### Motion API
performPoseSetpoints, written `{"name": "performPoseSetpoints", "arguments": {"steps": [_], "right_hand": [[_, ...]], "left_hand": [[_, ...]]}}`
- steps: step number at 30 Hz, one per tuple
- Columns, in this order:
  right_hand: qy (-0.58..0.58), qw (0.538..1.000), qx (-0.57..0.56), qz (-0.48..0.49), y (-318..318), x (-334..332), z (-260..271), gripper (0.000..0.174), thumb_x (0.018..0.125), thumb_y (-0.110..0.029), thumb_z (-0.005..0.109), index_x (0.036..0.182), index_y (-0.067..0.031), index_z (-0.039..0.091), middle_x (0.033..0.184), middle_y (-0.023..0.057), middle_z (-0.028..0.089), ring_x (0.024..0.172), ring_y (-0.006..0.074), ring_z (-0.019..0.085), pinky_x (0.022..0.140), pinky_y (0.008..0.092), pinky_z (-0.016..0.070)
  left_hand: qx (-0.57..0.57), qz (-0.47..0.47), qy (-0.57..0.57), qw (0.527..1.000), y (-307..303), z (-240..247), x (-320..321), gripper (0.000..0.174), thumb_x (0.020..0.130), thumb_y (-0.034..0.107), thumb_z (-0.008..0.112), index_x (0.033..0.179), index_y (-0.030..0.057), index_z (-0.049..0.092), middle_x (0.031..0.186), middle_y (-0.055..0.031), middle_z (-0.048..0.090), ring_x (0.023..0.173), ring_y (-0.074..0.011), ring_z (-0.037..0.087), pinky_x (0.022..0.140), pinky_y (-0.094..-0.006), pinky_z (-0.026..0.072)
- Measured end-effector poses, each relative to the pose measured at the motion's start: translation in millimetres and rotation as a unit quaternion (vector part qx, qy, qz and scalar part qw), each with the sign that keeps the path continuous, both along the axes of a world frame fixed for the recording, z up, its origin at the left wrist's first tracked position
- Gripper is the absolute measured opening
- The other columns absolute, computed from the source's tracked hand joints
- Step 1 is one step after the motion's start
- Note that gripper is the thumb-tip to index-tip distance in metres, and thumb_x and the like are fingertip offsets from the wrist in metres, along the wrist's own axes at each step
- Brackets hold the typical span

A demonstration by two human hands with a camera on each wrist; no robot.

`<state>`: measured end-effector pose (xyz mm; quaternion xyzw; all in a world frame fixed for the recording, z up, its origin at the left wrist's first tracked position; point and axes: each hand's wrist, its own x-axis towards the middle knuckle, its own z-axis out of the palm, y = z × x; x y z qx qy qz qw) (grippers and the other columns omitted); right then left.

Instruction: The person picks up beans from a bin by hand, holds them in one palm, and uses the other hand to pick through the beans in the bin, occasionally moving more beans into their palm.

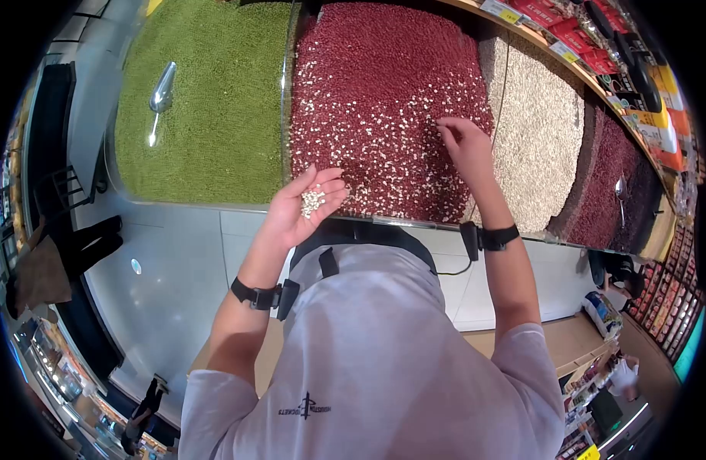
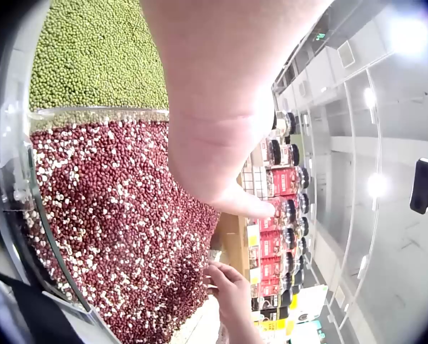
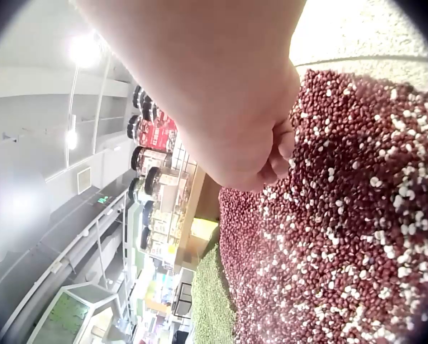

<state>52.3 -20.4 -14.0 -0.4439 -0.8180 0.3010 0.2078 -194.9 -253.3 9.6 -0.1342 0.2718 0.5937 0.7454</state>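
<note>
My left hand (image 1: 299, 207) is turned palm up at the front edge of the red bean bin. A small heap of white grains (image 1: 313, 202) lies in its palm, with the fingers loosely extended around it. Over the right side of the red beans (image 1: 383, 54) is my right hand (image 1: 469, 153), its thumb and fingertips drawn close together; I cannot tell whether a grain is between them. Many white grains (image 1: 372, 146) are scattered through the front half of the red beans. In the right wrist view the curled fingers (image 3: 280, 161) show close over the beans.
Green beans (image 1: 215, 100) with a metal scoop (image 1: 162, 88) fill the left bin. Right of the red beans are pale grains (image 1: 541, 130), then a dark red bin with another scoop (image 1: 620, 188). Clear dividers separate the bins. Packaged goods (image 1: 575, 46) line the shelf behind.
</note>
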Motion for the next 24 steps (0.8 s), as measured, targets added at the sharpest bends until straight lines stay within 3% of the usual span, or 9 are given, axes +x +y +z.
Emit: {"name": "performPoseSetpoints", "arguments": {"steps": [5,8,17,24], "right_hand": [[-0.009,0.996,0.081,0.041,22,-37,-23,0.012,0.081,-0.012,0.072,0.091,-0.0052,0.071,0.084,0.0113,0.068,0.073,0.0223,0.067,0.069,0.0326,0.055],[-0.026,0.984,0.165,0.053,28,-51,-35,0.021,0.076,-0.015,0.077,0.091,-0.0025,0.07,0.079,0.0108,0.065,0.071,0.0236,0.065,0.067,0.033,0.0535],[-0.087,0.985,0.125,0.078,25,-65,-36,0.024,0.076,-0.019,0.075,0.094,-0.0038,0.071,0.088,0.0142,0.069,0.083,0.0299,0.066,0.076,0.0376,0.0541],[-0.065,0.993,0.062,0.082,23,-60,-27,0.02,0.08,-0.015,0.072,0.098,-0.0078,0.073,0.093,0.0136,0.07,0.076,0.0274,0.067,0.073,0.0354,0.0545]], "left_hand": [[-0.006,0.021,0.027,0.999,-4,-3,-4,0.039,0.1,0.021,0.047,0.127,-0.0079,0.049,0.11,-0.0212,0.064,0.103,-0.0315,0.065,0.089,-0.0368,0.0575],[0.01,0.026,0.024,0.999,-6,2,-10,0.038,0.1,0.018,0.046,0.128,-0.0078,0.048,0.111,-0.022,0.063,0.104,-0.0319,0.065,0.089,-0.0372,0.0577],[-0.009,0.051,-0.011,0.999,-10,-2,-18,0.035,0.1,0.013,0.044,0.127,-0.0089,0.047,0.11,-0.0252,0.064,0.101,-0.0345,0.066,0.087,-0.0382,0.0591],[-0.007,0.052,-0.006,0.999,-9,-6,-22,0.036,0.099,0.013,0.044,0.128,-0.0085,0.048,0.111,-0.0245,0.064,0.101,-0.0335,0.066,0.088,-0.0371,0.0585]]}}
